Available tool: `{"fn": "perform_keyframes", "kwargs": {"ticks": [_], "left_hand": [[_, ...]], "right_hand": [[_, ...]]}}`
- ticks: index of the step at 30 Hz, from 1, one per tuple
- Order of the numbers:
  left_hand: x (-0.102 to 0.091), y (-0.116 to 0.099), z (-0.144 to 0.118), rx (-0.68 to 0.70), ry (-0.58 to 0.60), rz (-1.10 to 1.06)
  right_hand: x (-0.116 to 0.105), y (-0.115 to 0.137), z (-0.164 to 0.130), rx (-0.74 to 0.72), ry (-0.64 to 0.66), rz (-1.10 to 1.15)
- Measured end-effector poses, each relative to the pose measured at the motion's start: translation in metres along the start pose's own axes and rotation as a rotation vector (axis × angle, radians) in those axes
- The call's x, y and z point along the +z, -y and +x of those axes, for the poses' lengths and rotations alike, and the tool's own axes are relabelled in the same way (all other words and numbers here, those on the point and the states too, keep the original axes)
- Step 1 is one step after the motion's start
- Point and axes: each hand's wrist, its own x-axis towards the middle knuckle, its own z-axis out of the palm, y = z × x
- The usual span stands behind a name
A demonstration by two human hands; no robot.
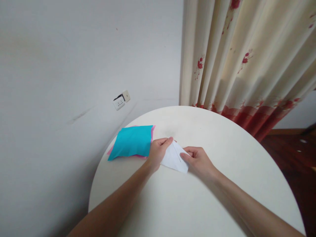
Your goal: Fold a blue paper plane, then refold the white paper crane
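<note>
A folded sheet of white paper (174,158) is held just over the round table, between both hands. My left hand (159,150) pinches its upper left part, thumb on top near the pointed tip. With thumb above and fingers beneath, my right hand (197,158) grips the right edge. A crease or slit line runs down the paper between the two thumbs. The fingers under the paper are partly hidden. Just left of my left hand lies a blue sheet (132,141) on top of pink sheets (153,131), whose edges stick out around it.
The white round table (217,138) stands close to a pale wall (61,59) with a socket (119,103) hanging loose from it. Behind the table's right side hangs a cream curtain (222,65) with red flowers. Dark wooden floor (291,158) shows at the right.
</note>
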Motion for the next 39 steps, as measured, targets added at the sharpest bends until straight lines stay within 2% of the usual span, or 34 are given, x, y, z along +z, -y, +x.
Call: {"fn": "perform_keyframes", "kwargs": {"ticks": [2,8,12,29,34,39], "left_hand": [[0.0,-0.002,0.0,-0.003,0.009,-0.018],[-0.002,-0.007,-0.001,0.004,0.172,-0.172],[-0.002,-0.009,-0.002,0.005,0.207,-0.249],[-0.003,-0.008,-0.002,-0.009,0.246,-0.226],[-0.003,-0.008,-0.001,-0.014,0.219,-0.29],[-0.003,-0.007,0.0,0.025,0.174,-0.202]], "right_hand": [[-0.001,0.002,0.0,0.014,0.004,0.004],[-0.006,0.012,-0.002,0.021,0.039,0.034],[-0.006,0.016,-0.003,0.033,0.043,0.095],[-0.007,0.018,-0.004,0.031,0.002,0.046],[-0.005,0.025,-0.005,0.032,-0.032,0.039],[-0.006,0.023,-0.006,0.027,-0.002,0.043]]}}
